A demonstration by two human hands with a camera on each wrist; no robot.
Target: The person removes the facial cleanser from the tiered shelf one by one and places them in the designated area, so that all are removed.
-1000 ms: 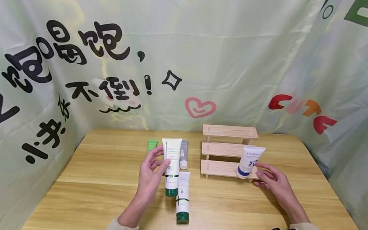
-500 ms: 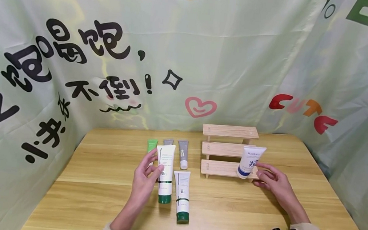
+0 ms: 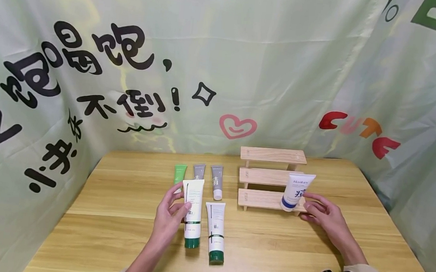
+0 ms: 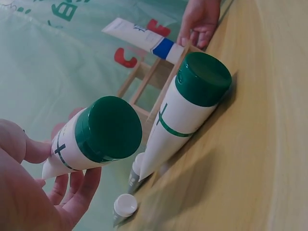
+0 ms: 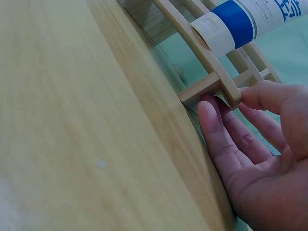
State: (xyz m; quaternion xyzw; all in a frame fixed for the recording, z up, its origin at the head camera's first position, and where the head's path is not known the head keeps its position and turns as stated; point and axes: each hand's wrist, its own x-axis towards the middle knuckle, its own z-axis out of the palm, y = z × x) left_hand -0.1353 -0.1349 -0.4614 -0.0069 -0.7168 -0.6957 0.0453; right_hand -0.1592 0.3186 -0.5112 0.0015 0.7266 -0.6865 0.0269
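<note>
In the head view my left hand (image 3: pixel 167 219) holds a white squeeze tube (image 3: pixel 193 203) with a dark green cap (image 4: pixel 109 129), thumb on its front and fingers behind. The tube is raised, cap downward. A matching white tube (image 3: pixel 215 226) lies on the table just right of it, cap toward me. At the right, my right hand (image 3: pixel 325 214) pinches the end of the lowest board of a three-step wooden rack (image 5: pixel 211 67). On that board, near its right end, a white tube (image 3: pixel 296 190) with a blue band stands on its cap, leaning slightly right.
Behind the held tube lie a green tube (image 3: pixel 179 173) and two grey tubes, one partly covered; the other grey tube (image 3: pixel 217 181) is in full view. The wooden table (image 3: pixel 119 196) ends at a printed cloth backdrop (image 3: pixel 285 81) along the back and sides.
My left hand has moved left and toward me with the green-capped tube, uncovering the second grey tube and more of the lying white tube. My right hand has stayed at the rack.
</note>
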